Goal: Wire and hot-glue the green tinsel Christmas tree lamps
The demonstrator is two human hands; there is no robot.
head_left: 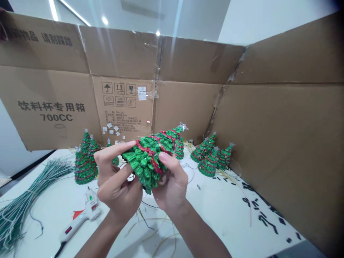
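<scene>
Between both hands, above the white table, a small green Christmas tree ornament (150,154) is held tilted, its clear star tip pointing up and to the right. Red garland winds around it. My left hand (118,182) is closed on the base end, index finger laid along the upper edge. With its thumb pressed on the near side, my right hand (172,182) grips the tree from below. The underside of the base and several fingertips are hidden. Yellow and dark wires (150,229) lie on the table beneath the hands.
A white glue gun (80,216) lies at left beside a bundle of green wires (34,197). More tree ornaments stand at back left (84,161) and back right (209,161). Black bits (249,200) are scattered at right. Cardboard walls (188,107) enclose the table's back and right side.
</scene>
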